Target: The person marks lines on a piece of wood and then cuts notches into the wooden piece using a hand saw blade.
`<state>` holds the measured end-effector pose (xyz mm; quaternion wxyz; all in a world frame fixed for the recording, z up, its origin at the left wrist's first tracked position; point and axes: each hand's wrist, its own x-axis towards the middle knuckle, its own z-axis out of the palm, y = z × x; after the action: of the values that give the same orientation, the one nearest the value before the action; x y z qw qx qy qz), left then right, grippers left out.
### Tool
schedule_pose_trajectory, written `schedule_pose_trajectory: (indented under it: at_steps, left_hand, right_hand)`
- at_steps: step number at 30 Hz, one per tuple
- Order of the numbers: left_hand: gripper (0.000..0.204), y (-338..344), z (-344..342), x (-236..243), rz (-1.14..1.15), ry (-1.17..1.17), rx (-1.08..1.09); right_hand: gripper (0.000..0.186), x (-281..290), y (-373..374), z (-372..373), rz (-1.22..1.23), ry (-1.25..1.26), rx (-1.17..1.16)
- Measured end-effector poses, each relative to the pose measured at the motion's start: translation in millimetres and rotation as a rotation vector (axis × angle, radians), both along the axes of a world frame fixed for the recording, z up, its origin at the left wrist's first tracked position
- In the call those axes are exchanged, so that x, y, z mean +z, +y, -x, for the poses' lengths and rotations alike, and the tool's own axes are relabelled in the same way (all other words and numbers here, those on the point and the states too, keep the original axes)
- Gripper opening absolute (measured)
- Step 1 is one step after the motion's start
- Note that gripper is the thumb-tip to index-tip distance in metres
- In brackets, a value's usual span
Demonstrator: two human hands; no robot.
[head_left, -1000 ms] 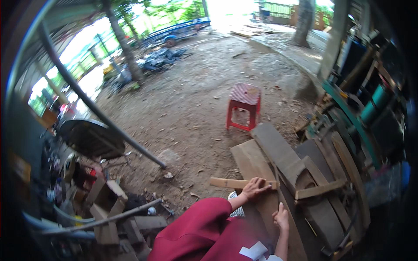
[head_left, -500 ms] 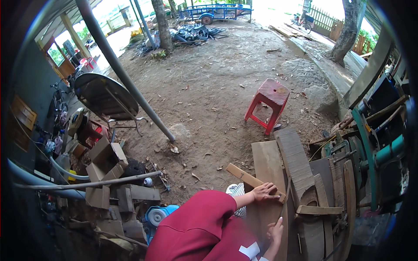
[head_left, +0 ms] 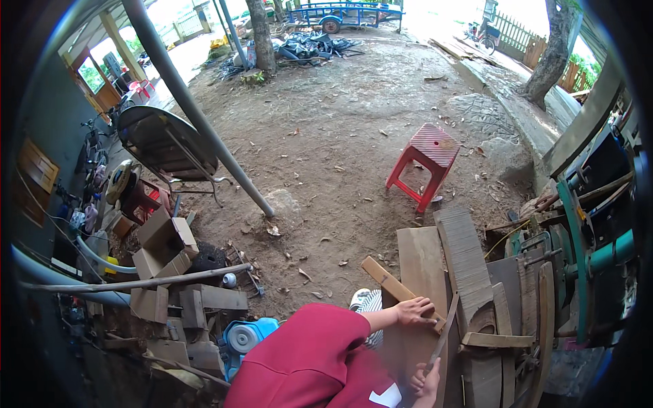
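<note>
Item: our left hand (head_left: 415, 311) presses flat, open-palmed, on the pale wooden batten (head_left: 391, 282) over stacked brown planks (head_left: 422, 262); right hand (head_left: 427, 379) grips a thin grey strip (head_left: 442, 334), near right. Step: steadying stock.

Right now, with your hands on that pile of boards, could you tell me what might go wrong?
1. The left hand presses a narrow wooden strip lying loose across the boards; it could slip or give splinters.
2. The right hand grips a long thin tool, possibly a blade, close to the left hand, so a slip could cut it.
3. The uneven pile could shift.
</note>
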<state>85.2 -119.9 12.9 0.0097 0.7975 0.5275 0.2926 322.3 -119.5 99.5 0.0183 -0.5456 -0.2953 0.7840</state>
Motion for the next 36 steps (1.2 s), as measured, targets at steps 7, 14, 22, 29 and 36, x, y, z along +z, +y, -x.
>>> schedule_pose_trajectory:
  at_steps: [7,14,22,29,36]
  left_hand:
    - [0.061,2,-4,-3,-0.038,-0.014,0.042]
    - [0.057,0,-3,4,-0.058,-0.024,0.123]
    - [0.060,2,-1,7,0.007,0.057,0.200]
    - [0.064,0,-1,6,-0.006,0.077,0.223]
    - [0.063,-2,0,12,0.033,0.082,0.182]
  right_hand:
    - [0.061,-9,7,0,0.146,-0.043,-0.105]
    - [0.066,-26,4,12,0.020,-0.017,-0.118]
    - [0.060,-13,-1,18,-0.181,-0.100,-0.055]
    - [0.043,-23,-19,-9,-0.567,-0.286,0.155]
    - [0.050,-22,7,19,-0.799,-0.414,0.217]
